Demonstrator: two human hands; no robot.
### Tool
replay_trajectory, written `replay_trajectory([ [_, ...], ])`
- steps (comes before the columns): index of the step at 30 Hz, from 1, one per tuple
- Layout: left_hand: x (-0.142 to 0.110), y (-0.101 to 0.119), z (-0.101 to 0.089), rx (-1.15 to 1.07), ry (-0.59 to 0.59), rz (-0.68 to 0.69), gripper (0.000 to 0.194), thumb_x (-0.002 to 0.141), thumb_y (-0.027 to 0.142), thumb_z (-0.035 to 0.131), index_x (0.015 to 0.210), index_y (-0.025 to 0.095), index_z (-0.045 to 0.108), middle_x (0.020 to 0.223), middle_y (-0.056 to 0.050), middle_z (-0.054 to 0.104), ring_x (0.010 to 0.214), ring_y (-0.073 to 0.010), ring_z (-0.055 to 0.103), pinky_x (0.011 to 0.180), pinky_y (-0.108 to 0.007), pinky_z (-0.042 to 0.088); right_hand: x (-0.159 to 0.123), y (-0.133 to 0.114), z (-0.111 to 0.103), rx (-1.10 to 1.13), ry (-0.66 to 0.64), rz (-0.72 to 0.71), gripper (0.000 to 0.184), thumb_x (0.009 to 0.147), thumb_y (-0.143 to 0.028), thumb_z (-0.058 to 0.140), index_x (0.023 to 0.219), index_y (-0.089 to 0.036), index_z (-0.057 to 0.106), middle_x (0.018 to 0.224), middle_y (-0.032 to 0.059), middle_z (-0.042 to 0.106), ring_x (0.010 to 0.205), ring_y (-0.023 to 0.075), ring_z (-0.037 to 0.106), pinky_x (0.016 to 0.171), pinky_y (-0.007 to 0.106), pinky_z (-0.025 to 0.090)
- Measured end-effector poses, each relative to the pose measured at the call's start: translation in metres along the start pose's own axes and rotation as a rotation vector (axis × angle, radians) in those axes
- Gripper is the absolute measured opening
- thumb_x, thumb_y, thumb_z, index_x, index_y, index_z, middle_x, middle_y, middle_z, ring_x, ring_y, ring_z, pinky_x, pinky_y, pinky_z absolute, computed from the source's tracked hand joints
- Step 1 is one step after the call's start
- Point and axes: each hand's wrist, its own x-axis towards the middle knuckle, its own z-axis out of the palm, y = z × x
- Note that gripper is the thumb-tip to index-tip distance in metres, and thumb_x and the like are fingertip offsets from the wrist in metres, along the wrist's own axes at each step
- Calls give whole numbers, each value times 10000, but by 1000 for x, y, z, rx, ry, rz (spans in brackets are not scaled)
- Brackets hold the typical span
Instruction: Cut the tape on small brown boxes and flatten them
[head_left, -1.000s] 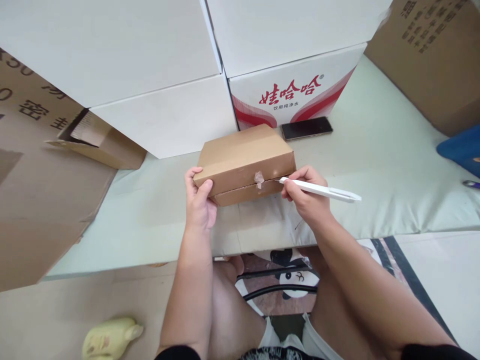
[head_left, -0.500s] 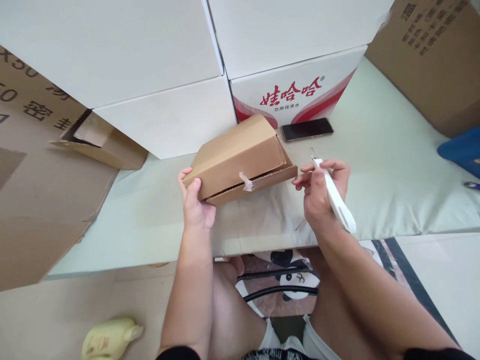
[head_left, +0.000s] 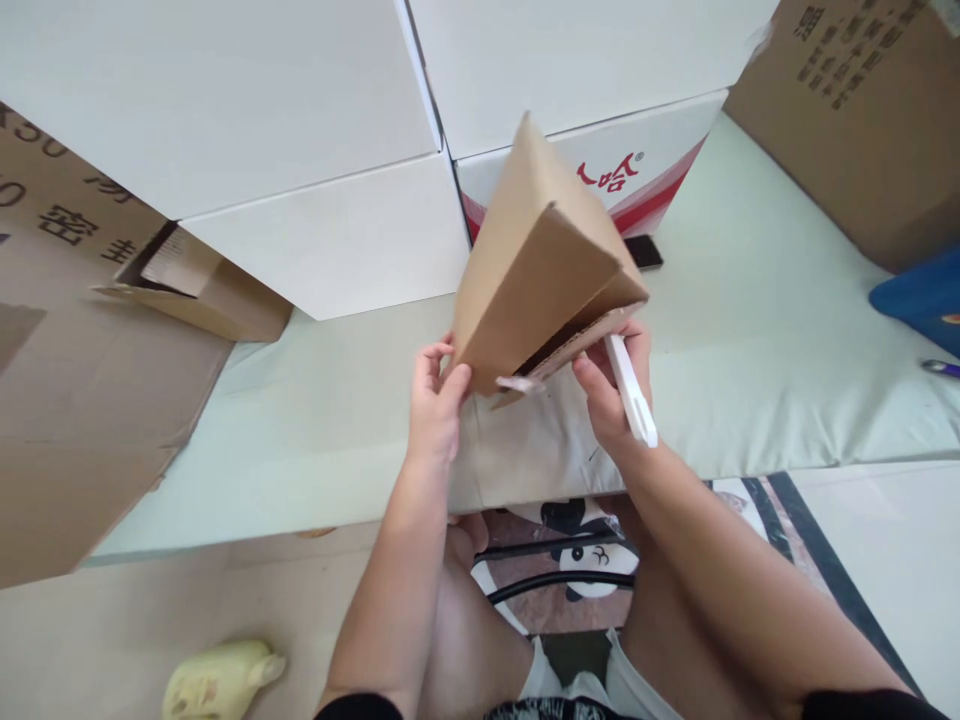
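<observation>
In front of you, white cartons point(head_left: 345, 240) are stacked two high, and the lower right one carries red lettering point(head_left: 619, 180) and red curved bands. A dark phone point(head_left: 648, 252), partly hidden, lies near it on the pale green cover point(head_left: 757, 320). To your left you have a large brown carton point(head_left: 97, 390) with black printing, and a smaller open box point(head_left: 244, 300) beside it. To your right stand another printed brown carton point(head_left: 840, 150), a blue object point(head_left: 919, 300) and a purple pen-like item point(head_left: 940, 369). Below you, a yellow bottle point(head_left: 217, 682) lies on the pale floor point(head_left: 315, 590), and a panda picture point(head_left: 596, 588) shows behind black bars point(head_left: 570, 575).
</observation>
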Motion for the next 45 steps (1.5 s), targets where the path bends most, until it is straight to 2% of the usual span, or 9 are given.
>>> replay_trajectory([
  [3, 4, -12, -4, 197, -101, 41, 418, 674, 426, 905, 898, 224, 615, 1305, -79, 685, 1172, -242, 671, 859, -302, 565, 0, 4, 0, 14, -18, 74, 449, 875, -525, 761, 1112, -333, 431, 1350, 46, 664, 1321, 245, 656, 1083, 483, 550],
  [6, 8, -20, -9, 178, -138, 92, 544, 668, 468, 920, 1073, 249, 631, 1258, -77, 676, 1162, -246, 669, 901, -334, 573, -2, 6, -1, -86, -91, 151, 488, 867, -578, 758, 1128, -323, 434, 1501, 107, 622, 1471, 279, 563, 1223, 558, 427],
  [14, 9, -18, -15, 172, -231, 271, 766, 677, 569, 938, 1281, 349, 522, 1376, -79, 591, 1245, -260, 623, 972, -355, 562, -6, -2, -3, -322, -236, 89, 415, 912, -552, 708, 1143, -324, 449, 1480, 113, 663, 1510, 280, 520, 1278, 610, 311],
  [20, 7, -18, -12, 194, -152, 335, 754, 685, 571, 931, 1282, 329, 539, 1315, -79, 619, 1086, -220, 697, 838, -302, 598, -9, -1, 0, -350, -257, 61, 415, 897, -479, 720, 1149, -336, 423, 1498, 102, 649, 1492, 272, 544, 1235, 595, 389],
  [25, 4, -18, -8, 227, -129, 400, 676, 731, 593, 885, 1221, 261, 559, 1175, -95, 701, 1021, -235, 727, 843, -341, 605, -13, -3, 7, -487, -267, 1, 468, 854, -363, 754, 1169, -339, 408, 1558, 131, 609, 1448, 304, 595, 1151, 598, 473],
  [29, 2, -19, -13, 211, -152, 409, 513, 769, 581, 826, 1086, 222, 641, 1045, -80, 739, 946, -249, 716, 861, -386, 596, -15, 2, 9, -542, -291, -96, 497, 847, -320, 761, 1194, -346, 407, 1616, 145, 552, 1501, 318, 542, 1154, 607, 470],
  [33, 0, -24, -18, 169, -171, 364, 264, 760, 407, 740, 941, 215, 730, 924, -56, 738, 938, -267, 702, 910, -417, 589, -14, 9, 7, -563, -275, -139, 543, 837, -321, 788, 1218, -344, 402, 1653, 157, 501, 1573, 335, 442, 1198, 641, 411],
  [40, -6, -20, -14, 177, -197, 329, 329, 800, 310, 622, 1093, 245, 756, 1123, -74, 763, 1173, -328, 698, 1057, -471, 565, -16, 6, 9, -549, -255, -107, 649, 788, -465, 847, 1221, -358, 376, 1678, 149, 453, 1574, 353, 432, 1227, 656, 367],
  [45, -23, -16, 4, 330, -281, 406, 384, 793, 280, 681, 1169, 228, 745, 1213, -115, 737, 1266, -371, 656, 1176, -524, 486, -13, 5, 9, -515, -112, -121, 708, 763, -489, 850, 1224, -334, 336, 1609, 176, 503, 1528, 381, 476, 1168, 646, 422],
])
